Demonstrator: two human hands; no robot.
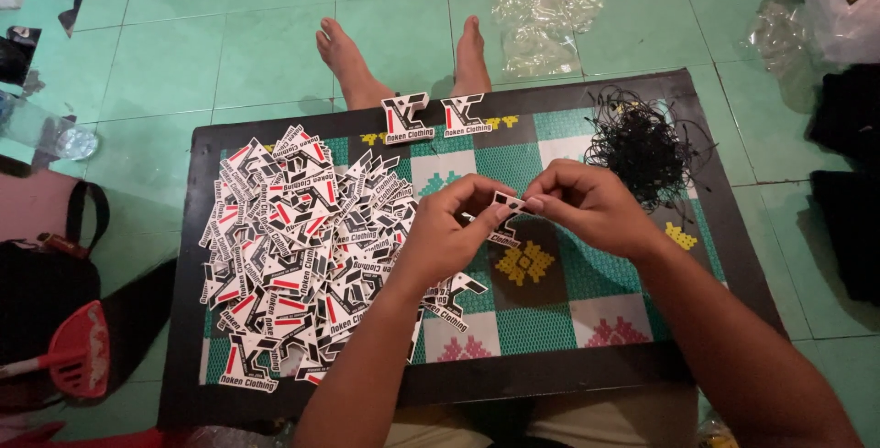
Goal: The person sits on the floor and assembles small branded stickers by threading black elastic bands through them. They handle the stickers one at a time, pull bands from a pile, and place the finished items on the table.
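Both my hands meet over the middle of a small black-rimmed table (715, 228). My left hand (449, 228) and my right hand (587, 205) pinch one white, black and red cardboard tag (506, 202) between their fingertips. A large heap of the same tags (293, 246) lies to the left of my left hand. A tangle of thin black strings (642, 146) sits just beyond my right hand. Two tags (435, 116) lie apart at the table's far edge.
My two bare feet (403, 54) rest on the green tiled floor beyond the table. Clear plastic bags (541, 17) lie past them. A black bag (46, 292) and a red handled tool (78, 352) sit at the left, dark cloth (848, 164) at the right.
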